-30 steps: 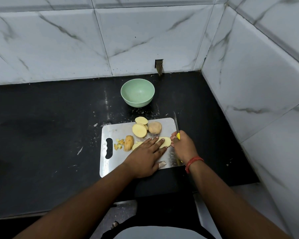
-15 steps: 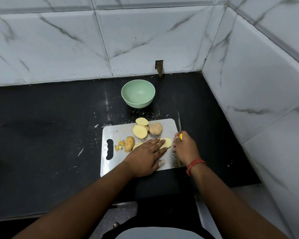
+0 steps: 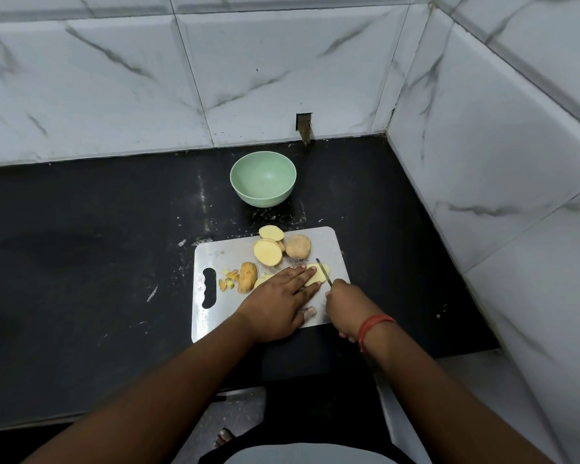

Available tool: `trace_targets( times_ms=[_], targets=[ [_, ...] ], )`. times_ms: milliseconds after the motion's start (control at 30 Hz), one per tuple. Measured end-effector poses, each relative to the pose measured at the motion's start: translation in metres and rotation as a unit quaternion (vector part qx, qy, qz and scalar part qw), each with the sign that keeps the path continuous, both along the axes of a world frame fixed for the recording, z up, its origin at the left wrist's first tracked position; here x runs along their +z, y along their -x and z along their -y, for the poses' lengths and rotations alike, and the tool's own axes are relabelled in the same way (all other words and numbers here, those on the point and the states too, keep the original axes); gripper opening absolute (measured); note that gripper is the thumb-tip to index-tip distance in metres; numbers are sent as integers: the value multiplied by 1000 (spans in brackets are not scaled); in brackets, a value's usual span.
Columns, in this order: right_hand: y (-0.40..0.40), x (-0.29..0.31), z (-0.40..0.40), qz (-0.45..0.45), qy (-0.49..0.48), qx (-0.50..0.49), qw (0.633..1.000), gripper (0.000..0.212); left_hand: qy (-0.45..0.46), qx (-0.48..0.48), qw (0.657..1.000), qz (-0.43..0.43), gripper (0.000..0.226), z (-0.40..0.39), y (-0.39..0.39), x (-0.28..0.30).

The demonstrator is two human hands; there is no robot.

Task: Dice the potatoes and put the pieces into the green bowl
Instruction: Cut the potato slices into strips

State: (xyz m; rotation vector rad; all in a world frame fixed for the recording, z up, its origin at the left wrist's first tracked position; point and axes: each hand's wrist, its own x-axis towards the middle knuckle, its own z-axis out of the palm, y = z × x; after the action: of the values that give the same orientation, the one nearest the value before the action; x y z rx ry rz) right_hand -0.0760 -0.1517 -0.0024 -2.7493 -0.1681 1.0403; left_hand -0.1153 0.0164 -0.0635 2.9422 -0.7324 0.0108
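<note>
The cutting is under way, judging by how things lie: on the steel cutting board [image 3: 335,249] the left hand [image 3: 278,304] lies flat, its fingers [image 3: 303,270] stretched out and pressing a pale potato slice [image 3: 318,274] down. The right hand [image 3: 347,304] is clenched round the handle of a knife [image 3: 324,272], whose thin blade sits across that slice just beside the left fingertips.

A few small diced bits [image 3: 227,279] lie at the left of the board next to a skin-on piece [image 3: 247,276], with more cut halves [image 3: 267,252] and a rounded skin-on potato piece [image 3: 297,246] at the far side. The green bowl [image 3: 263,182] stands on the black surface [image 3: 81,229] beyond the board, with nothing in it that I can see.

Next, I'd say, the blade must go down through the slice in strips, the left fingertips kept clear of its edge, then crosswise.
</note>
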Motion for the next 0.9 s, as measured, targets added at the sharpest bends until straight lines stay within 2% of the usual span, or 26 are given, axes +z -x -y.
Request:
trace_targets(
  times_ms=[67,133,233,300,500,667,900],
  targets=[
    [1,0,0,16,-37,1,999,7,-1,3,1000,-2,64,0,0,0],
    [3,0,0,26,-46,0,999,6,1,6,1000,-6,64,0,0,0],
    [1,-6,-4,-29,38,-32,998,34,-3,10,1000,-10,65,2,-1,2],
    [0,-12,-4,-33,35,-51,998,39,-8,12,1000,-7,65,2,-1,1],
    [0,-15,7,31,-58,-85,994,9,-9,13,1000,-10,67,2,-1,1],
    [1,-6,6,35,-52,-75,995,20,-20,4,1000,-7,66,4,-1,1],
    [-1,3,11,16,-42,-46,998,10,-26,-3,999,36,55,7,-2,2]
  ],
)
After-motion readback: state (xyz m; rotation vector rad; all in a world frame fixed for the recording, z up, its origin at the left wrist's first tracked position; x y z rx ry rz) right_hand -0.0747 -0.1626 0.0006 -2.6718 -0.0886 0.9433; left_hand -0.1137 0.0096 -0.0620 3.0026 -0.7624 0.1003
